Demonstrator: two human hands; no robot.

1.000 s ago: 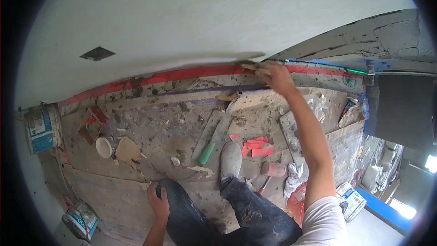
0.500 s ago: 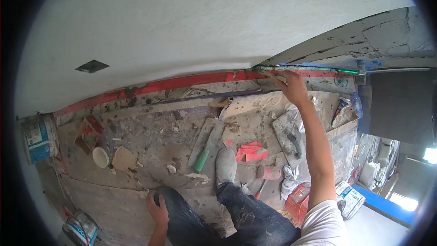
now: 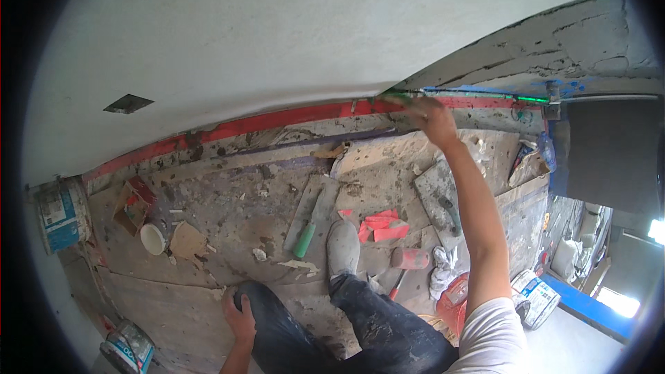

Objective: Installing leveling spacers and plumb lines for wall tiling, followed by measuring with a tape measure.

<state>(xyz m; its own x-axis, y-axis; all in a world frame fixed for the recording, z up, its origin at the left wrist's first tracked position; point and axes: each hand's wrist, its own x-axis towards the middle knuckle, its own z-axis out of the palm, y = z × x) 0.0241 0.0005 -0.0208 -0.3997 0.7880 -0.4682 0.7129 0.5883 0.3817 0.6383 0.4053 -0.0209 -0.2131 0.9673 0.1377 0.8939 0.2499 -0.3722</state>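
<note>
At the foot of the pale wall (image 3: pixel 277 34), my right hand (image 3: pixel 435 121) is closed round a slim hand tool (image 3: pixel 400 100). Its tip meets the red strip (image 3: pixel 298 114) where the smooth wall ends beside the rough grey wall section; blur hides its exact kind. My left hand (image 3: pixel 240 317) lies on my left knee, fingers resting loosely on the trouser cloth and holding nothing. Between my feet and the wall lies a flat trowel with a green handle (image 3: pixel 305 239). A wider steel trowel (image 3: pixel 438 194) rests under my right forearm.
Stained sheeting (image 3: pixel 228 249) covers the floor. Red scraps (image 3: pixel 384 225), a red-headed mallet (image 3: pixel 411 258) and a red bucket (image 3: pixel 454 301) lie near my right foot. Buckets (image 3: pixel 62 215) stand at left, with a small white cup (image 3: pixel 153 239) and an opened box (image 3: pixel 135 204) nearby.
My right hand and the tool have shifted slightly left along the wall's foot. My left hand stays on the knee. The view has tilted a little.
</note>
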